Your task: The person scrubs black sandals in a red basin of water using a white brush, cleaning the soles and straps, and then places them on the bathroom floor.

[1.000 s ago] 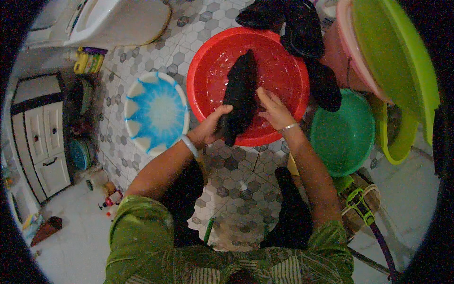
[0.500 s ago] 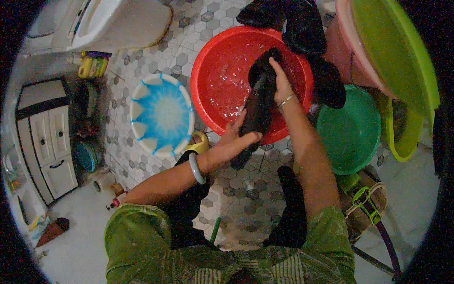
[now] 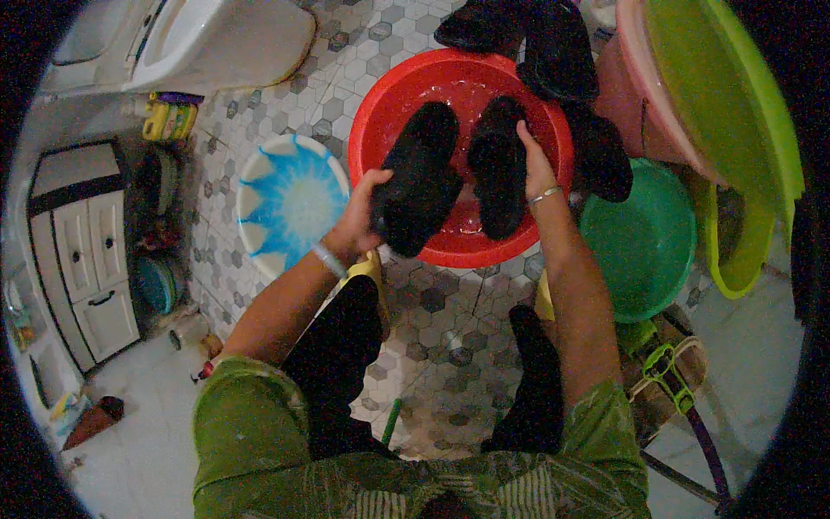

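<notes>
Black wet garment [image 3: 419,186] grasped by left hand [image 3: 359,221], right hand [image 3: 536,169] clasping its far-right fold over red basin [image 3: 380,112]; green basin [image 3: 644,251] right.

view: head, single fisheye | position: worn on person's head, above the crouching body | facing: steeply down at tiled floor [image 3: 450,320] and red basin [image 3: 467,78] | range: close, arm's reach | edges: dark round rim, lines bent
</notes>
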{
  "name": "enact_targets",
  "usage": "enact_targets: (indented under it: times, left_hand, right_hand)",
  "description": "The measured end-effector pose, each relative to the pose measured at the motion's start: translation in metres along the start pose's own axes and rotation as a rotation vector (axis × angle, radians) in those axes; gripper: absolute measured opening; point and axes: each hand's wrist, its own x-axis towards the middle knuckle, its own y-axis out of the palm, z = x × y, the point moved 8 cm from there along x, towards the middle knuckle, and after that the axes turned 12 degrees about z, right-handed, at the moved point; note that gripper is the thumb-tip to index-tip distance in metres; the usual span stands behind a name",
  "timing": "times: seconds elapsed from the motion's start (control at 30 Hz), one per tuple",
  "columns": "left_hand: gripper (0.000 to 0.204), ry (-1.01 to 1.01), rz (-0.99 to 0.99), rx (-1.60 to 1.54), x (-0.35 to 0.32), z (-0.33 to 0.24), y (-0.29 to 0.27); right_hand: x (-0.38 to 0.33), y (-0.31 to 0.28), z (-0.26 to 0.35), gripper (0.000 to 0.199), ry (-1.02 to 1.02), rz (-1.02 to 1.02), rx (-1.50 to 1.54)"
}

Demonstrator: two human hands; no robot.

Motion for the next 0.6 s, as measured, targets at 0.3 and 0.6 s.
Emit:
enact_targets:
  times: [0.3,0.6]
  left_hand:
    - [0.051,0.485,-0.240,0.577,0.060,-0.041,-0.098]
    - [0.082,0.505,-0.772,1.754,0.064,-0.021,-0.023]
  right_hand:
    - [-0.022,0.006,0.016,0.073,-0.375,-0.108,-0.909]
    - [-0.007,-0.022,0.000,0.079,-0.122,-0.555,-1.783]
